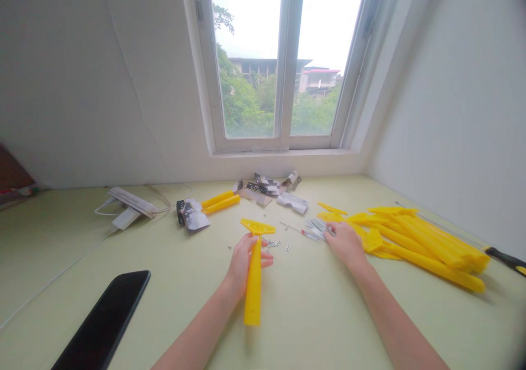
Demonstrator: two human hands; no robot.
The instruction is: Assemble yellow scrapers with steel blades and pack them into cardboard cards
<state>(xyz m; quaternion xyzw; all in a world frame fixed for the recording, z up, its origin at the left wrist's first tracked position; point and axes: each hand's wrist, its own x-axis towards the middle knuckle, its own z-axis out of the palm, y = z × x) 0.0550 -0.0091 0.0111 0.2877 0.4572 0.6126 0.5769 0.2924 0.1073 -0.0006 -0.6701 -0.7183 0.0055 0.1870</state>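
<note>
One yellow scraper [253, 296] in left hand [245, 261]

A black smartphone [102, 320] lies on the green desk [53, 249].

No lettering can be read. A black-and-white printed card [193, 216] lies at about eleven o'clock, and a cluster of torn packaging cards [261, 188] with dark bands sits at twelve o'clock. Both carry print, but it is too small and blurred to make out. A pale grey card [292, 203] just right of twelve o'clock shows faint markings, also illegible.
</note>
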